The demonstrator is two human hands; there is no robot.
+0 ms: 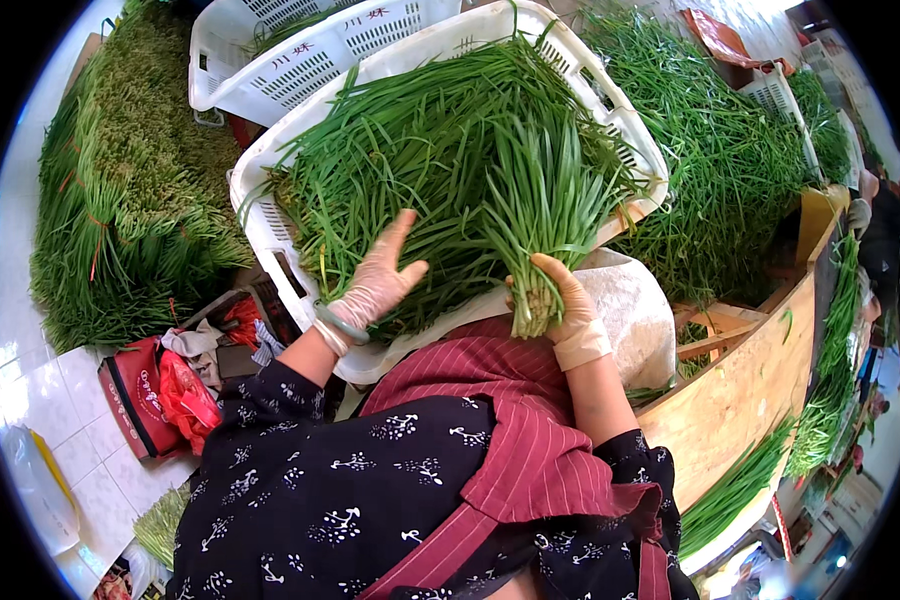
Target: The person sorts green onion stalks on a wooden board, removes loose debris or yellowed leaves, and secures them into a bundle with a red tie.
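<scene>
My right hand (573,312), in a thin glove that leaves the fingertips bare, is closed round the pale cut ends of a bunch of garlic chives (545,215). The bunch's green leaves fan out away from me, over the right part of a white plastic crate (253,165). My left hand (378,280), gloved too, hovers at the crate's near left side with thumb and fingers apart and nothing held. Loose garlic chives (410,140) fill the crate under and beyond it. A greenish band (342,325) circles my left wrist.
Stacked tied bunches (120,180) rise at the left. Behind stands another white crate (310,55). More loose greens (700,150) lie at the right, by a wooden board (740,370). A white sack (625,305) sits next to my right hand; a red bag (135,400) is on the tiled floor.
</scene>
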